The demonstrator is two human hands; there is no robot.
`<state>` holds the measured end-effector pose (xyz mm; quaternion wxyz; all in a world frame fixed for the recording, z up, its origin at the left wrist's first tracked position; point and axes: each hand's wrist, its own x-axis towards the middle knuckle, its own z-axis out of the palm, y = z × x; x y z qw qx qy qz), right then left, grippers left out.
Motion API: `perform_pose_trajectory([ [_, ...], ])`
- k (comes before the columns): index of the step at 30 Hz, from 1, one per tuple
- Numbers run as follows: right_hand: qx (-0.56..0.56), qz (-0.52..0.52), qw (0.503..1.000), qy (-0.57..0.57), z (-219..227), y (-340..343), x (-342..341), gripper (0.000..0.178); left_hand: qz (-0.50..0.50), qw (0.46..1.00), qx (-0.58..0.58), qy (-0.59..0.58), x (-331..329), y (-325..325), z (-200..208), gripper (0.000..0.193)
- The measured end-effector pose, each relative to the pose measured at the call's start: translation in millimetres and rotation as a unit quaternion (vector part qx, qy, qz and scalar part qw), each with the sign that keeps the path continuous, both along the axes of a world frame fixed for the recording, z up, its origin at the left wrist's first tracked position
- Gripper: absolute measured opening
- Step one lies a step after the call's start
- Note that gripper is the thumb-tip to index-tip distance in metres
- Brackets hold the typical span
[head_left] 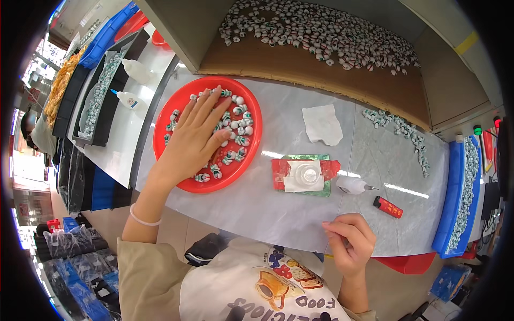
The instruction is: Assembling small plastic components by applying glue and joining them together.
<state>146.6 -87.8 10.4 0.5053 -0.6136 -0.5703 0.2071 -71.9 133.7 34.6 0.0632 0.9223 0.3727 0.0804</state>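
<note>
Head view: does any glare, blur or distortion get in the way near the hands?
In the head view, glare streaks lie on the grey tabletop, near the white needle-tipped bottle; in the head view, straight edges bow and the far left washes out; in the head view, left hand and right hand look reasonably sharp.

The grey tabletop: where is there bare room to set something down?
Bare patches: between the round red tray and the loose white paper; between the red lighter and the blue bin. Crowded: the tray, where green-and-white figurines lie around the left hand.
</note>
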Motion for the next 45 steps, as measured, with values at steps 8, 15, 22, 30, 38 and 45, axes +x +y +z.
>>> perform_pose_trajectory([
  [8, -0.008, -0.005, 1.0, 0.008, 0, -1, -1, 0.017, 0.064, 0.997, 0.023, 0.026, 1, -11, -2, 0.045],
  [15, -0.015, -0.012, 1.0, 0.007, 2, -2, 0, 0.021, -0.04, 0.999, 0.0, 0.026, 5, -12, 3, 0.043],
  [22, -0.011, -0.02, 1.0, 0.018, 1, -4, 2, 0.022, 0.071, 0.997, 0.014, 0.022, 1, -9, 1, 0.045],
  [30, 0.006, 0.008, 0.999, 0.037, -2, -3, 6, 0.02, 0.08, 0.992, -0.032, 0.096, -2, -9, 26, 0.045],
  [38, -0.005, 0.016, 0.998, 0.059, 2, 0, 14, 0.022, -0.095, 0.995, -0.035, -0.023, 86, 60, 57, 0.04],
  [45, -0.022, 0.003, 0.997, 0.075, 2, 2, 14, 0.023, -0.104, 0.98, 0.141, -0.097, 197, 165, -33, 0.051],
])
